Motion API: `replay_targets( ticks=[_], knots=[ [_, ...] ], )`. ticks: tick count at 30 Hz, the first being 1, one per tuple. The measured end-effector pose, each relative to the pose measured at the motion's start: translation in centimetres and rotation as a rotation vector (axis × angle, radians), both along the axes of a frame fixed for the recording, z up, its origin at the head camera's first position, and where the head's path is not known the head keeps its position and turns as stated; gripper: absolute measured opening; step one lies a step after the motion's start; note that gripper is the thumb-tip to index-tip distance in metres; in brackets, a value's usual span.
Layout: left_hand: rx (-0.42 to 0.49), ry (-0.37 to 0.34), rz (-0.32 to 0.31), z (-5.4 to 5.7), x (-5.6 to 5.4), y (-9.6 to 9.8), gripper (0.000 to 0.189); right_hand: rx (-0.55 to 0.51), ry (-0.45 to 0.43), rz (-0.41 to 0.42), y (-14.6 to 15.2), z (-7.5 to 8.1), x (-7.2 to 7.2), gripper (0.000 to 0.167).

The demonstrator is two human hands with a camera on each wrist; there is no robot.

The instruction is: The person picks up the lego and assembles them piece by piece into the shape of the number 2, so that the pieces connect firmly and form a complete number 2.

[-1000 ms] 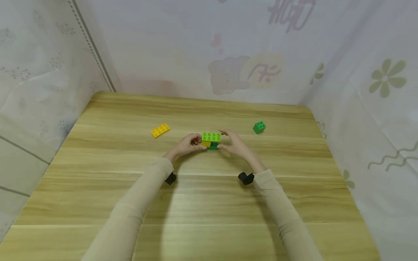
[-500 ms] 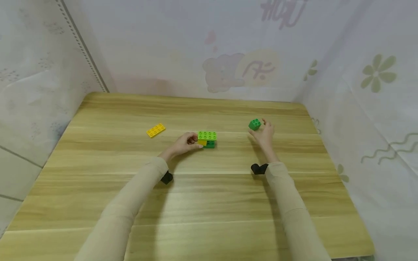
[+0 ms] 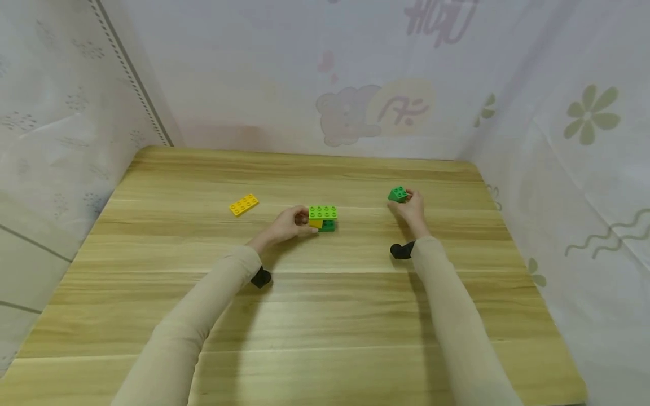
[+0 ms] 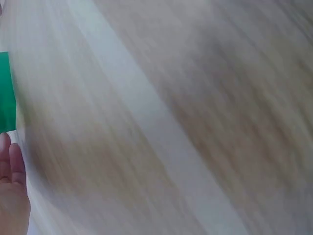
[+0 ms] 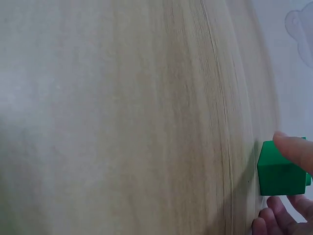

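Note:
A small stack of building blocks stands near the table's middle in the head view: a lime-green eight-stud brick (image 3: 323, 212) on top, a yellow brick (image 3: 316, 223) under its left part, and a dark green brick (image 3: 327, 226) at the bottom. My left hand (image 3: 286, 225) holds the stack from its left side, thumb at the front. In the left wrist view only a green brick face (image 4: 7, 93) and some fingers (image 4: 17, 164) show at the left edge. To the right, my right hand (image 3: 410, 210) pinches a green four-stud brick (image 5: 281, 174), thumb on one side, fingers below in the right wrist view.
A flat yellow eight-stud brick (image 3: 244, 204) lies on the wooden table (image 3: 325, 316), left of the stack. Patterned cloth (image 3: 284, 73) rises behind the table and at both sides. Black wrist mounts (image 3: 261, 277) hang under both sleeves.
My right hand has left the stack, reached right to the green four-stud brick, and closed its fingers round it. My left hand has stayed at the stack.

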State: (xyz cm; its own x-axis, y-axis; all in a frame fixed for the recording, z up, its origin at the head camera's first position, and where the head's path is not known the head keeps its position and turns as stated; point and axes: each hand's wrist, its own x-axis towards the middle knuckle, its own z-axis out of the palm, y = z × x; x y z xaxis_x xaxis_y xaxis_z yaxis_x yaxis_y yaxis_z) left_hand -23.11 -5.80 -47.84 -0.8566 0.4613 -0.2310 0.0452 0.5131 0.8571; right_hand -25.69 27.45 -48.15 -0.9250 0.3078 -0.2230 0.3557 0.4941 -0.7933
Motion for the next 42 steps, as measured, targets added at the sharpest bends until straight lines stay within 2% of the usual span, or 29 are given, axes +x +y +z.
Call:
replay_targets(
  ticks=[3, 7, 16, 20, 25, 31, 38, 42],
  knots=[
    [0.014, -0.011, 0.039, 0.0, 0.0, 0.2, 0.046, 0.002, 0.000, -0.011, 0.0, -0.1, -0.3, 0.071],
    [0.035, -0.015, 0.057, 0.1, 0.2, 0.5, 0.044, 0.026, 0.000, -0.028, -0.1, -0.2, -0.5, 0.068],
    [0.032, 0.007, 0.049, -0.2, 0.5, 0.6, 0.042, 0.041, 0.028, -0.027, -0.2, -0.6, -0.3, 0.053],
    [0.046, 0.024, 0.043, -0.5, 0.4, 0.4, 0.040, 0.025, 0.025, -0.011, -0.2, -0.6, -0.3, 0.054],
    [0.060, 0.026, 0.030, -0.7, 0.2, 0.4, 0.040, -0.031, -0.001, 0.049, 0.3, -0.4, -0.4, 0.058],
    [0.071, 0.024, 0.025, -0.5, 0.1, 0.6, 0.039, -0.021, -0.034, 0.147, 0.2, 0.6, -0.1, 0.061],
    [0.080, 0.014, 0.027, -0.7, -0.1, 0.6, 0.040, -0.039, 0.025, 0.308, -2.2, 2.6, 1.0, 0.054],
    [0.060, 0.024, 0.032, -0.6, 0.0, 0.6, 0.041, -0.053, 0.073, 0.385, -4.1, 3.7, 1.6, 0.056]
  ],
)
